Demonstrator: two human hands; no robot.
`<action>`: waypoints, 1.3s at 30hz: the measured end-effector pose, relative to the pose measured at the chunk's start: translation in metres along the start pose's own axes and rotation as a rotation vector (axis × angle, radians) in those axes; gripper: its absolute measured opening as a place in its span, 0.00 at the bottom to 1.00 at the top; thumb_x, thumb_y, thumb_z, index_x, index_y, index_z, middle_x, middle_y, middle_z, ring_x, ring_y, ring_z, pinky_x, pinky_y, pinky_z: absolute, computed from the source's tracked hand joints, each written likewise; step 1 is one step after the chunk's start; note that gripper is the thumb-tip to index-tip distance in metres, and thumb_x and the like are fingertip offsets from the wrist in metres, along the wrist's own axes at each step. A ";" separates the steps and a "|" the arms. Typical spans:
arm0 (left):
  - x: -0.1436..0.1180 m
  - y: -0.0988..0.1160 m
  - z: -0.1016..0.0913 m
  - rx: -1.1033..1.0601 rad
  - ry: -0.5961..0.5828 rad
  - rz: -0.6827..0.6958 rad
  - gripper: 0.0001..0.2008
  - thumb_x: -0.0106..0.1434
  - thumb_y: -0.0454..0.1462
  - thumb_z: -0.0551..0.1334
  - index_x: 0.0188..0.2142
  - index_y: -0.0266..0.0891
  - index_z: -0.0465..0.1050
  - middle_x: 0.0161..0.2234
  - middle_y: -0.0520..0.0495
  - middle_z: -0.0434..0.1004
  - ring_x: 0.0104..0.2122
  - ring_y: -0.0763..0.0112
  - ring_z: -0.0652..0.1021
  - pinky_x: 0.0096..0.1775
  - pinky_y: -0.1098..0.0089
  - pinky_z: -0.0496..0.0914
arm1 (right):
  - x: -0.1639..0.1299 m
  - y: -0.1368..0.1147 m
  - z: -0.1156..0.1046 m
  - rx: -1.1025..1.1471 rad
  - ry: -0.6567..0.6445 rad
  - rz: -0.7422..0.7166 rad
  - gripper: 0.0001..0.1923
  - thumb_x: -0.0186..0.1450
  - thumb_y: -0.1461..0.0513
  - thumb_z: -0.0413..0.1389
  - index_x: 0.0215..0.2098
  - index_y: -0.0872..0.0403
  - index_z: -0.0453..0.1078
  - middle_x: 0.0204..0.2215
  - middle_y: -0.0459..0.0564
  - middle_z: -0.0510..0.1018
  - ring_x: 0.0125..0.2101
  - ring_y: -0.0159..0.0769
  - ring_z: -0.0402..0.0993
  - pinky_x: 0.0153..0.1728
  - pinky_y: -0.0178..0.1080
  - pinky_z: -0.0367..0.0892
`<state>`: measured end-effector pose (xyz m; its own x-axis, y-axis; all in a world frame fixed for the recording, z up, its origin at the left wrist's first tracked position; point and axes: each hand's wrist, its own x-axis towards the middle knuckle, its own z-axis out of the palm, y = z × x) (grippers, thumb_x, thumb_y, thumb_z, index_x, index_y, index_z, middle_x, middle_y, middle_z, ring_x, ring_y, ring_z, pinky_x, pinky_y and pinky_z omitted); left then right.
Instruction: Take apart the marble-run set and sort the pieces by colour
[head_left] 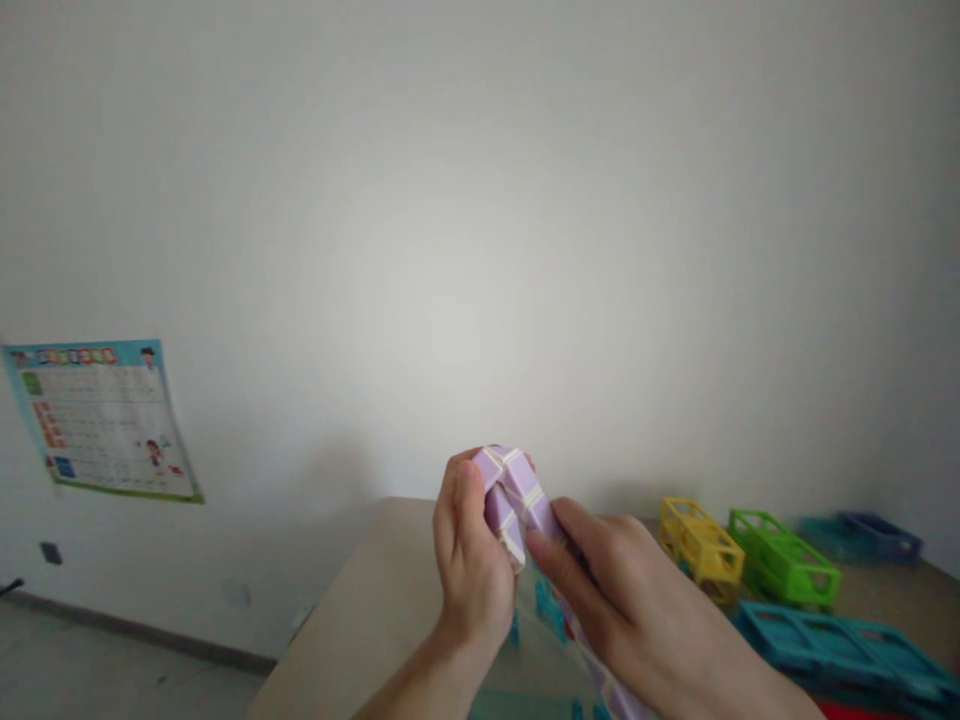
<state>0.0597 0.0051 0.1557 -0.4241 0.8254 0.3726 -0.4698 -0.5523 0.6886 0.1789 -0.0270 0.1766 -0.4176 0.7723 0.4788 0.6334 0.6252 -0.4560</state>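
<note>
In the head view, the left hand [472, 570] and the right hand [622, 600] are both gripping a lilac twist puzzle [514, 490] of glossy plastic wedges edged in white, its chain bending into a peak above the smooth beige table [375, 610], with fingers closing tightly around the segments. To the right, boxy open-frame plastic blocks are lying on the table: a yellow block [701, 545], a green block [784, 555], a dark blue block [874, 535] and long teal blocks [840, 645], while a glossy paper poster [101, 420] is hanging on the matte white wall [480, 200].
</note>
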 end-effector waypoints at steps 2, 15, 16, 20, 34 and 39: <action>0.001 0.004 0.001 -0.017 -0.060 -0.013 0.16 0.64 0.48 0.56 0.36 0.37 0.73 0.29 0.48 0.77 0.29 0.71 0.76 0.30 0.75 0.67 | 0.001 -0.001 -0.002 0.021 -0.007 0.018 0.16 0.71 0.54 0.42 0.29 0.51 0.60 0.21 0.43 0.70 0.21 0.31 0.65 0.23 0.33 0.53; 0.006 0.039 0.006 -0.111 -0.089 -0.193 0.12 0.56 0.42 0.66 0.31 0.33 0.76 0.29 0.45 0.78 0.33 0.64 0.79 0.37 0.66 0.74 | -0.003 0.002 -0.005 -0.177 0.199 -0.106 0.08 0.68 0.60 0.49 0.42 0.52 0.67 0.26 0.47 0.75 0.21 0.32 0.69 0.22 0.33 0.55; 0.007 0.042 0.004 -0.088 -0.102 -0.188 0.12 0.56 0.42 0.66 0.32 0.33 0.76 0.30 0.45 0.78 0.33 0.65 0.79 0.37 0.67 0.74 | -0.003 0.004 -0.007 -0.235 0.212 -0.108 0.09 0.68 0.60 0.49 0.45 0.52 0.67 0.26 0.47 0.75 0.20 0.32 0.69 0.21 0.33 0.55; 0.010 0.052 0.000 0.066 -0.187 -0.199 0.11 0.56 0.41 0.66 0.33 0.34 0.77 0.31 0.46 0.77 0.32 0.68 0.77 0.36 0.69 0.75 | -0.002 0.010 -0.018 -0.384 0.259 -0.152 0.17 0.67 0.62 0.52 0.55 0.48 0.64 0.30 0.47 0.74 0.26 0.35 0.71 0.25 0.35 0.59; 0.010 0.054 -0.005 0.344 -0.454 0.072 0.17 0.63 0.46 0.58 0.35 0.34 0.75 0.28 0.43 0.74 0.26 0.69 0.71 0.25 0.74 0.63 | 0.001 0.008 -0.026 -0.051 0.085 -0.148 0.09 0.70 0.61 0.47 0.37 0.52 0.68 0.27 0.43 0.73 0.26 0.31 0.67 0.28 0.32 0.59; 0.016 0.056 -0.008 0.281 -0.616 0.148 0.15 0.63 0.45 0.57 0.31 0.35 0.74 0.32 0.39 0.73 0.32 0.63 0.72 0.31 0.70 0.64 | 0.005 0.002 -0.026 0.063 0.047 -0.082 0.24 0.72 0.53 0.40 0.24 0.55 0.64 0.19 0.41 0.65 0.21 0.28 0.61 0.23 0.32 0.54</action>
<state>0.0206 -0.0134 0.1953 0.0876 0.7054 0.7034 -0.1870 -0.6819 0.7071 0.1950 -0.0244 0.1974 -0.4345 0.7131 0.5502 0.5554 0.6930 -0.4596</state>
